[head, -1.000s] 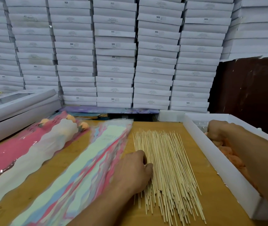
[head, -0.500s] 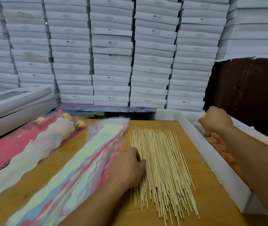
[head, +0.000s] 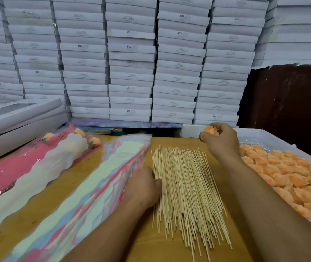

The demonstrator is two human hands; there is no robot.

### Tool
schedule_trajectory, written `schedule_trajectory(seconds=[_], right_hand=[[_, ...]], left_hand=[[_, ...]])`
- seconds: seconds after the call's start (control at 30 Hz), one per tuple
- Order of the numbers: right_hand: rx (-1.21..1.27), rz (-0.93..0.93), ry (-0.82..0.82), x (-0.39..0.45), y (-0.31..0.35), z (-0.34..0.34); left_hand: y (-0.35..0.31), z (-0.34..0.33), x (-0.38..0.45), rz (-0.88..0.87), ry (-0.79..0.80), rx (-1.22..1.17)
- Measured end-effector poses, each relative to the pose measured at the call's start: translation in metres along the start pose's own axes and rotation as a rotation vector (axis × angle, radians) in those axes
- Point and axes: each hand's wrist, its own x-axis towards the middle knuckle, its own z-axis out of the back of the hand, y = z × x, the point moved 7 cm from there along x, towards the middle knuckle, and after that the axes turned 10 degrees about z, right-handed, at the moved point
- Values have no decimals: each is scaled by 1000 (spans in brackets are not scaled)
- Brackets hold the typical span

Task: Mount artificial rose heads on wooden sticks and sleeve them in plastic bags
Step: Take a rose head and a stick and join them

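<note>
A few sleeved roses (head: 71, 142) lie done. My right hand (head: 220, 140) holds one rose head (head: 209, 131); my left hand (head: 143, 186) fingers the sticks (head: 186, 186), grip unclear. Most remain.

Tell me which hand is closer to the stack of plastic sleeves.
Left. The left hand sits right beside the plastic sleeves, on the wooden sticks. The right hand is past the sticks, holding a rose head.

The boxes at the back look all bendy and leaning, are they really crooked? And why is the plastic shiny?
Head view: the stacked white boxes lean outward at the edges, typical of wide-angle lens distortion, though some real tilt can't be excluded; the pink plastic bags catch a bit of glare at their lower-left edge; the light is soft, with faint shadows under the wooden sticks.
</note>
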Motion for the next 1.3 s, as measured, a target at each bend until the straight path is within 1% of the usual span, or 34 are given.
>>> schedule_trajectory(seconds=[0.1,0.3,0.43,0.73,1.0,1.07,1.17,1.23,1.3], right_hand=[[46,7,12,-17,0,0],[90,-5,96,-41,-12,-7],[72,-1,156,-47,-14,-13],[72,-10,186,-52,-20,-13],[22,-33,247,-57,-21,-16],[16,-62,296,-62,-21,-21],[7,-90,412,-74,-20,-36],[-5,-80,468,-81,-17,-45],[-6,-62,494,-87,-14,-51]], left_hand=[[4,-3,4,23,-2,-4],[7,-8,13,58,3,40],[7,-10,17,66,28,92],[9,-12,20,68,58,111],[9,-10,19,67,49,76],[9,-9,18,57,43,64],[6,-4,14,27,2,-2],[0,3,9,-42,-42,-86],[-9,9,3,-147,-45,-198]])
